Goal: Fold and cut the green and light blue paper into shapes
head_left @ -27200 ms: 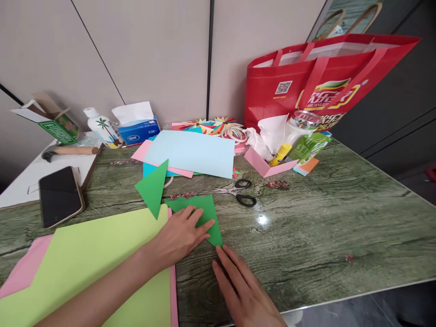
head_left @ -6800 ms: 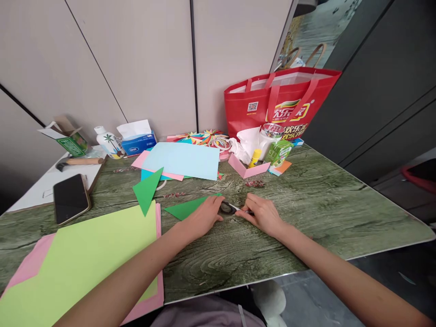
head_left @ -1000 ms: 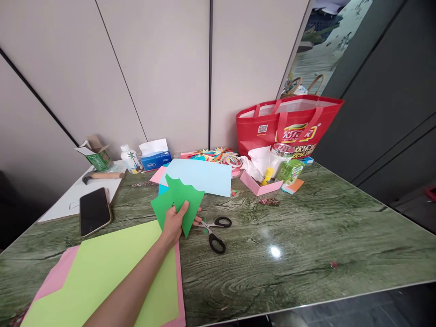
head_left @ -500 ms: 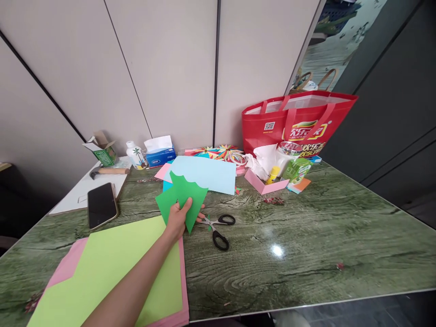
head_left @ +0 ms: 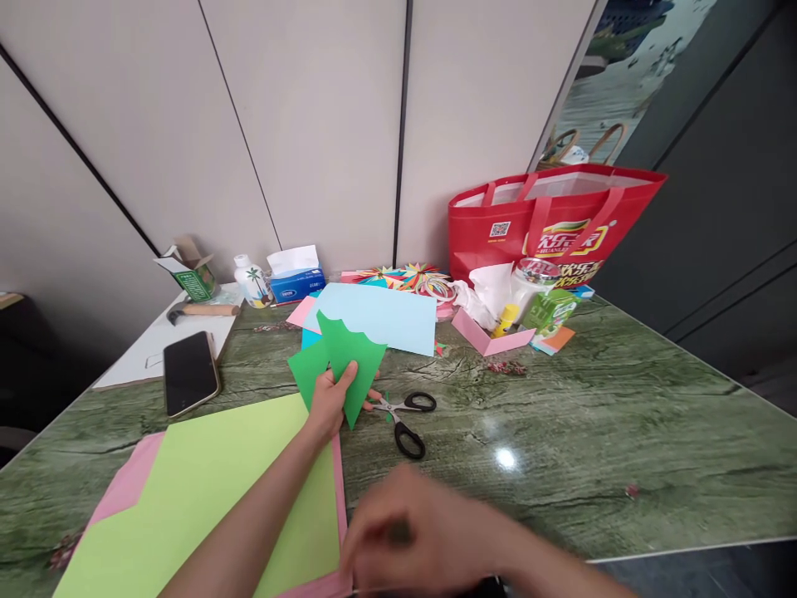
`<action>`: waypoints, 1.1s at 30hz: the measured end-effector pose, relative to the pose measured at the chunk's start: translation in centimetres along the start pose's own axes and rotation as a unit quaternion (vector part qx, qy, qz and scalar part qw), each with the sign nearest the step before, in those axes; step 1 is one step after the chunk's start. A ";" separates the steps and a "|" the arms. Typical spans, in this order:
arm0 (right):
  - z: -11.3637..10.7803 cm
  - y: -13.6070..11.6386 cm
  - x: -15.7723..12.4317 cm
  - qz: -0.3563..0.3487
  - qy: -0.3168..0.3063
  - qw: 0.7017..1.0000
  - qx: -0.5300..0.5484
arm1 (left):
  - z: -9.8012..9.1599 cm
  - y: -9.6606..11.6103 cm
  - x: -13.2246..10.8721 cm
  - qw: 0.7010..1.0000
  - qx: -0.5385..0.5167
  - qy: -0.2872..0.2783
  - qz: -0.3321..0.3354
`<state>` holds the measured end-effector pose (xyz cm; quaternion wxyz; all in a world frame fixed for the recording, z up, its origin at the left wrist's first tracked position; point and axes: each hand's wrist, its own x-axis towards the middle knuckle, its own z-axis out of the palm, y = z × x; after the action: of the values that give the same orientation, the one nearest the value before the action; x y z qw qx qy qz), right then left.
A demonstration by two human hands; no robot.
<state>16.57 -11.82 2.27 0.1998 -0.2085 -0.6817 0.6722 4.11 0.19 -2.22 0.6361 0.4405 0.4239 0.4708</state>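
green paper (head_left: pixel 349 357), 2 cut pieces w/ a wavy top edge, is held up just above the table (head_left: pixel 591 415). it's pinched at its lower part btw the thumb and fingers of the left hand (head_left: pixel 330 403). the front piece tapers to a point at the bottom, right beside the hand. the right hand (head_left: pixel 423 540) is low in the frame near the table's front edge and blurred, so can't tell if it's spread or closed. scissors (head_left: pixel 404 415) w/ black handles lie on the table just right of the left hand, blades toward the paper, apart from both hands. under the left forearm a lime sheet (head_left: pixel 217 490) lies on top of pink sheets (head_left: pixel 124 486). a phone (head_left: pixel 190 374), screen dark, lies well left of the paper. behind the green paper a pale blue sheet (head_left: pixel 386 316) lies flat over other coloured sheets. further back, by the wall: tissue box (head_left: pixel 295 281), small bottle (head_left: pixel 252 282), hammer (head_left: pixel 202 310), red bag (head_left: pixel 548 220). a pink box (head_left: pixel 491 339) w/ a glue stick (head_left: pixel 506 320) sits in front of the bag.
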 end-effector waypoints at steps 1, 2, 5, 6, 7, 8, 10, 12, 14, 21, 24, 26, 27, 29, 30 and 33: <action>-1.6 0.4 -0.6 0.048 0.138 0.982 -0.118 | 0.0 0.0 0.0 1.000 -0.001 0.004 -0.001; -3.1 0.9 -1.1 0.098 0.241 0.937 -0.234 | 0.1 0.0 0.0 1.000 -0.003 0.007 -0.002; -5.9 2.3 -1.4 0.220 0.321 0.784 -0.484 | 0.2 -0.1 -0.1 1.000 -0.009 0.012 -0.012; -6.2 2.6 -1.2 0.243 0.311 0.751 -0.529 | 0.3 -0.1 -0.1 1.000 -0.012 0.013 -0.015; -6.2 2.8 -1.0 0.257 0.296 0.731 -0.558 | 0.3 0.0 -0.2 1.000 -0.015 0.014 -0.019; -6.0 2.8 -0.7 0.266 0.280 0.722 -0.574 | 0.4 0.0 -0.3 0.999 -0.018 0.015 -0.023; -5.4 2.5 -0.1 0.277 0.254 0.722 -0.582 | 0.5 0.1 -0.5 0.999 -0.024 0.014 -0.033; -4.9 2.1 0.2 0.292 0.243 0.720 -0.581 | 0.6 0.3 -0.7 0.999 -0.032 0.013 -0.041; -5.0 1.9 0.2 0.315 0.246 0.714 -0.575 | 0.7 0.6 -0.8 0.998 -0.044 0.012 -0.045; -10.3 2.6 -1.7 0.216 0.387 0.833 -0.330 | 0.5 1.7 -0.8 0.993 -0.111 0.011 -0.041; -12.0 3.1 -1.1 0.053 0.440 0.897 -0.012 | 0.6 1.5 -0.9 0.993 -0.110 0.003 -0.038; -12.1 3.4 -0.2 0.002 0.471 0.877 0.096 | 0.8 1.3 -1.1 0.994 -0.098 -0.003 -0.044; -12.0 3.5 0.3 -0.008 0.489 0.864 0.118 | 1.0 1.2 -1.2 0.995 -0.088 -0.008 -0.051; -11.6 3.8 0.8 -0.017 0.519 0.845 0.125 | 1.4 1.0 -1.5 0.995 -0.061 -0.022 -0.069; -11.4 4.0 0.9 -0.019 0.531 0.838 0.123 | 1.6 1.0 -1.6 0.996 -0.049 -0.028 -0.075; -11.2 4.4 0.5 -0.008 0.535 0.836 0.122 | 1.6 1.3 -1.6 0.997 -0.038 -0.023 -0.065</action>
<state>22.38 -2.17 -1.93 0.5626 -0.5044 -0.3823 0.5319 5.02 -1.37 -0.40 0.6913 0.3980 0.4189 0.4339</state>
